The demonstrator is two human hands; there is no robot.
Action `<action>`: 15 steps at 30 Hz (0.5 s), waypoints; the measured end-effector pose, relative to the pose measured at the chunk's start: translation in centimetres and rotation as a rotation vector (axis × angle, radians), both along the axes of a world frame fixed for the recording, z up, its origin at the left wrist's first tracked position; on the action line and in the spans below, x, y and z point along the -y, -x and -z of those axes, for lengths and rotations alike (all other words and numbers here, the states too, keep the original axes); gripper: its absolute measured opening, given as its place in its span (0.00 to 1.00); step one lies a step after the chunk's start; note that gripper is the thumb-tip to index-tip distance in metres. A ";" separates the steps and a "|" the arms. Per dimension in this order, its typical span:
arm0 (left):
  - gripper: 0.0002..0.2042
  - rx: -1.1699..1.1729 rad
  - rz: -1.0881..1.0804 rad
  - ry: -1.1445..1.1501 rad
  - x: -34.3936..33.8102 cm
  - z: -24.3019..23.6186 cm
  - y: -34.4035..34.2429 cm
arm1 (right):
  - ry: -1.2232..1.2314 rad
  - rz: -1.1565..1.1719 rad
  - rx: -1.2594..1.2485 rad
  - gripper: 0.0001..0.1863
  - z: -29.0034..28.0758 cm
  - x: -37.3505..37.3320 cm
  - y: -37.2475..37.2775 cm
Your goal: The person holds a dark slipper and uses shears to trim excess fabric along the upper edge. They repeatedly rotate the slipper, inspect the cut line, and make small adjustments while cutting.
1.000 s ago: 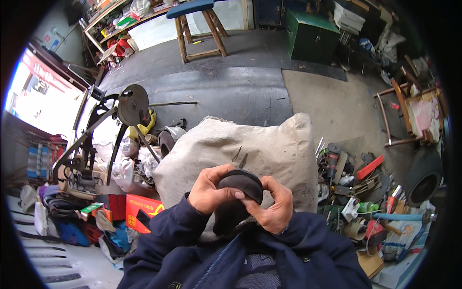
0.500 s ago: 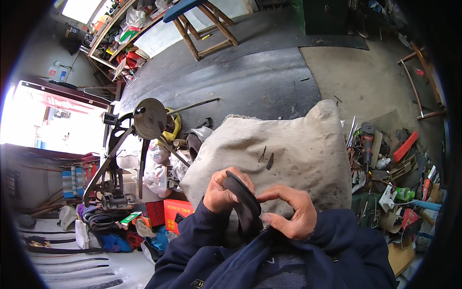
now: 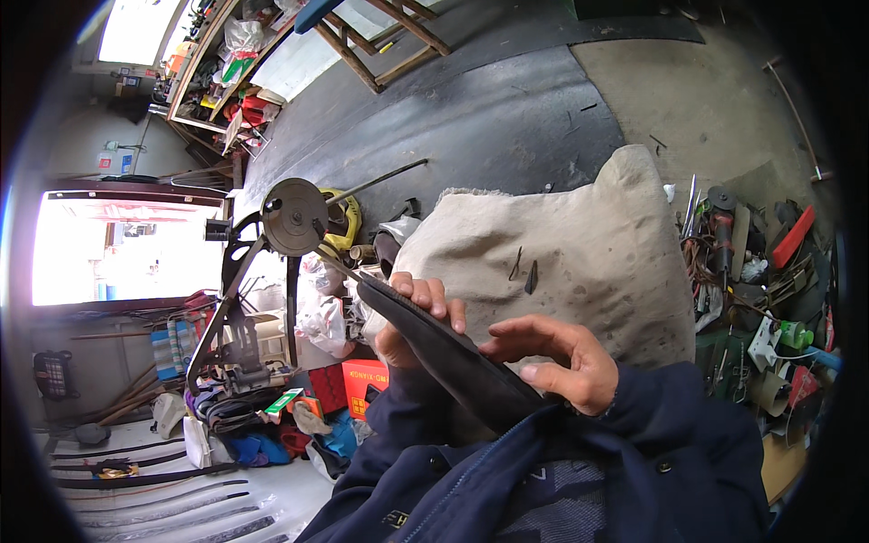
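One black shoe (image 3: 451,364), earlier end-on, now shows lengthwise, pinched by left fingers (image 3: 422,295), right fingers (image 3: 547,331) spread beside it.

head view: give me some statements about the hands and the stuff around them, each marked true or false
1. The left hand grips a long dark item. True.
2. The right hand is balled into a fist. False: its thumb and fingers are apart.
3. Small dark pieces lie on the pale cloth. True.
4. The red box is on the person's right. False: it is on the left, near the left sleeve.
5. A round metal wheel stands left of the cloth. True.
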State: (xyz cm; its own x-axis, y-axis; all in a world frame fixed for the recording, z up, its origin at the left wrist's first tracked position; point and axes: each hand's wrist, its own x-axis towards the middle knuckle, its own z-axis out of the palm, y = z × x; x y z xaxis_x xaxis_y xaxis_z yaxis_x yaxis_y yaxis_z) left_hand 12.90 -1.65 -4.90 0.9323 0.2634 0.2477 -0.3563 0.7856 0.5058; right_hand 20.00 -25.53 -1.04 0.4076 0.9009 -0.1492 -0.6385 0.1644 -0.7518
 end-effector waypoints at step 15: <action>0.13 0.522 0.042 -0.224 -3.9 -6.5 0.1 | -0.089 -0.181 0.090 0.39 0.1 -0.8 0.9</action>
